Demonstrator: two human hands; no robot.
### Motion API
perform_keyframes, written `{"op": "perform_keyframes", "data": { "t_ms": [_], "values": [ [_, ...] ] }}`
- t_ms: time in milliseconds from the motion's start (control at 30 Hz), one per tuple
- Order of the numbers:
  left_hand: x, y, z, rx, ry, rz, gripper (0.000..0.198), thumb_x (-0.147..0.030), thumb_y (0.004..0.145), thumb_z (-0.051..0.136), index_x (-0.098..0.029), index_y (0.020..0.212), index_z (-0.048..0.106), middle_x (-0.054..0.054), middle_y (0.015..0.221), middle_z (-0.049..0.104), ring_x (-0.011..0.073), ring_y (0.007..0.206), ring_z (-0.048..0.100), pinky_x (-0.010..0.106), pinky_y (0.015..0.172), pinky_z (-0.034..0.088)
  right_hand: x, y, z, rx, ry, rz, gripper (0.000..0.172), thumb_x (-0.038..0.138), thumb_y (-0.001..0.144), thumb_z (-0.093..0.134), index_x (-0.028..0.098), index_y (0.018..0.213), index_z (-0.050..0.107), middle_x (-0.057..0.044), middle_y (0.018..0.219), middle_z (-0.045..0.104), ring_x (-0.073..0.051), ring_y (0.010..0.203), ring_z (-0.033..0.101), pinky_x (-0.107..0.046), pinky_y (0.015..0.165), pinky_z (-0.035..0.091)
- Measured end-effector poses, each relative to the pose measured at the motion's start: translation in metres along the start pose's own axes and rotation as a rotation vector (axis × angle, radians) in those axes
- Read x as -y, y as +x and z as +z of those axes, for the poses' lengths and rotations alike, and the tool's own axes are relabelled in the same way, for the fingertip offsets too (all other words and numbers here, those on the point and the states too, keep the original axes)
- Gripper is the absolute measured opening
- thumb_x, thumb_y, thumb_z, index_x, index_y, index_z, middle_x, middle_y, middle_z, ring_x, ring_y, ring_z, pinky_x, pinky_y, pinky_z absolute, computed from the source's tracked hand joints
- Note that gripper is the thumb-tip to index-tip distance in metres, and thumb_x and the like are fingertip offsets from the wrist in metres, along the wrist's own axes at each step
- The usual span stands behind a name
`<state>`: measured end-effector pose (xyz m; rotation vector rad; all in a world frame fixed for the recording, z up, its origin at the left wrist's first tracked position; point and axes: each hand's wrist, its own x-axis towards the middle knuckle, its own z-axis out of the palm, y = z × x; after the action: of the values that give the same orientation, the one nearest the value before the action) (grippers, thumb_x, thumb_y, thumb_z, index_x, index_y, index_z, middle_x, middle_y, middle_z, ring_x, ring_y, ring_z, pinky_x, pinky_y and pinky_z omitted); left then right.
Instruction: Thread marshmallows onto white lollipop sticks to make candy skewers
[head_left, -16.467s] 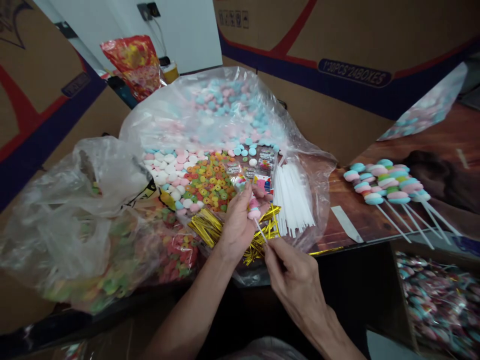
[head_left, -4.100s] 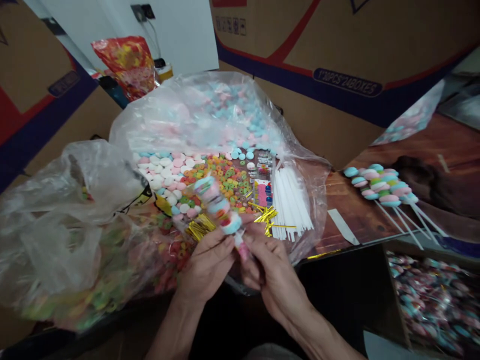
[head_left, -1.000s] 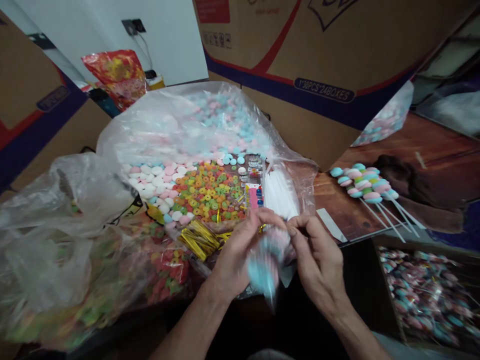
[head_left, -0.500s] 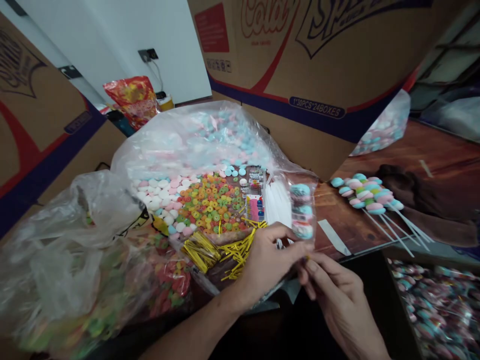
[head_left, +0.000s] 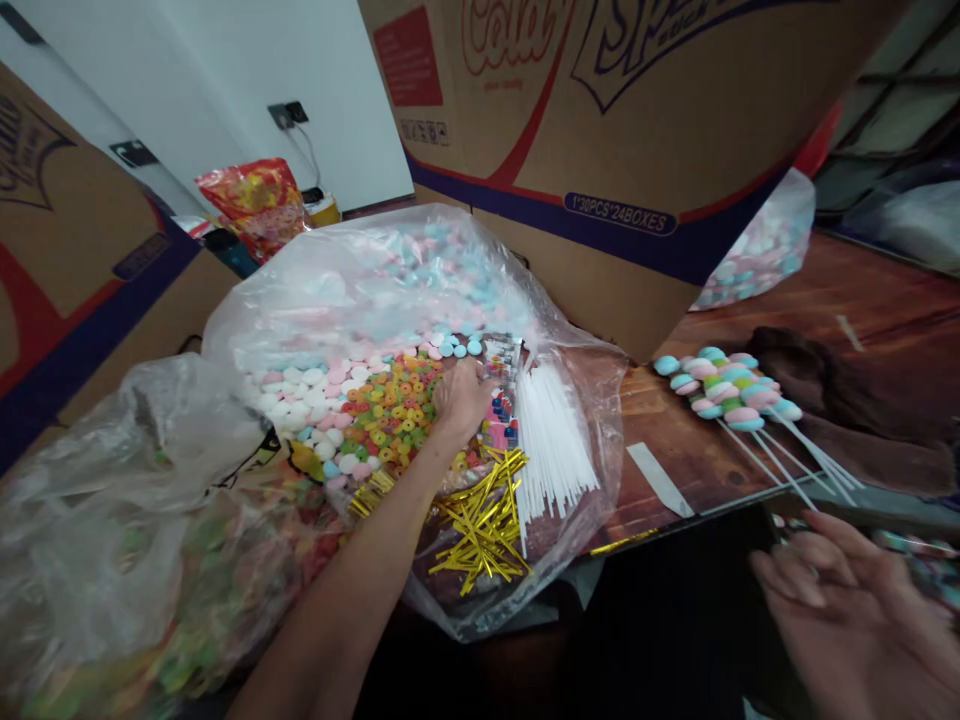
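The left hand (head_left: 461,395) rests on the ring candies (head_left: 386,405) inside the open bag (head_left: 352,275), fingers bent (whether they grip, I cannot tell). Sticks (head_left: 551,440) and ties (head_left: 484,520) lie beside, probably for easy reach. The right hand (head_left: 847,600) hangs spread, empty.

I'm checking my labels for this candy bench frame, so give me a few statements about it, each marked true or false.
1. The left hand reaches into the clear bag, at the coloured ring candies. True.
2. The right hand grips a white stick. False: it is open, blurred, and holds nothing.
3. The gold twist ties lie beside the white sticks in the bag. True.
4. The candy skewers stand upright in a cup. False: they lie flat on the wooden table.
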<state>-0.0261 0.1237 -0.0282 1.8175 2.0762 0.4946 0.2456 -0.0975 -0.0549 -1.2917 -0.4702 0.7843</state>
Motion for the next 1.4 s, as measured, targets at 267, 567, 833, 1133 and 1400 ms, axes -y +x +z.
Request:
{"op": "perform_keyframes", "data": {
  "t_ms": [267, 567, 833, 1133, 1400],
  "values": [
    [0.023, 0.000, -0.016, -0.084, -0.295, 0.080, 0.015, -0.029, 0.082, 0.061, -0.020, 0.080, 0.073, 0.006, 0.078, 0.072, 0.0206, 0.079, 0.065, 0.031, 0.073, 0.044, 0.003, -0.038, 0.091, 0.409, 0.012, 0.033, 0.021, 0.039, 0.080, 0.073, 0.020, 0.088, 0.075, -0.002, 0.060, 0.059, -0.012, 0.057, 0.051, -0.024, 0.050, 0.036],
    [0.013, -0.071, -0.030, 0.245, -1.459, -0.210, 0.015, -0.025, 0.071, 0.074, -0.013, 0.081, 0.073, 0.005, 0.082, 0.072, 0.0128, 0.070, 0.062, 0.024, 0.066, 0.050, -0.019, -0.057, 0.180, 0.500, 0.033, 0.222, 0.039, 0.042, 0.072, 0.080, 0.016, 0.100, 0.070, -0.004, 0.085, 0.070, -0.013, 0.065, 0.056, -0.024, 0.056, 0.043],
    [0.005, -0.110, -0.023, 0.344, -1.798, -0.504, 0.018, -0.009, 0.063, 0.081, -0.012, 0.079, 0.073, 0.005, 0.082, 0.073, 0.0126, 0.078, 0.067, 0.021, 0.070, 0.052, -0.031, -0.059, 0.182, 0.425, 0.111, 0.128, 0.020, 0.033, 0.077, 0.074, 0.016, 0.074, 0.064, 0.003, 0.067, 0.057, -0.010, 0.062, 0.046, -0.022, 0.061, 0.039],
    [-0.006, -0.116, -0.014, 0.344, -1.785, -0.439, 0.024, -0.020, 0.062, 0.086, -0.012, 0.079, 0.072, 0.004, 0.081, 0.070, 0.0116, 0.074, 0.063, 0.021, 0.067, 0.053, -0.021, -0.041, 0.157, 0.542, -0.070, 0.012, 0.031, 0.039, 0.090, 0.061, 0.018, 0.069, 0.054, 0.005, 0.060, 0.042, -0.009, 0.056, 0.033, -0.022, 0.053, 0.028],
    [0.001, -0.109, -0.011, 0.281, -1.669, -0.418, 0.028, -0.017, 0.054, 0.090, -0.012, 0.075, 0.072, 0.002, 0.073, 0.067, 0.0053, 0.057, 0.054, 0.015, 0.053, 0.046, -0.004, -0.019, 0.133, 0.715, -0.238, -0.014, 0.026, 0.035, 0.086, 0.064, 0.016, 0.069, 0.059, 0.003, 0.062, 0.046, -0.010, 0.060, 0.038, -0.022, 0.055, 0.029]
  ]
}}
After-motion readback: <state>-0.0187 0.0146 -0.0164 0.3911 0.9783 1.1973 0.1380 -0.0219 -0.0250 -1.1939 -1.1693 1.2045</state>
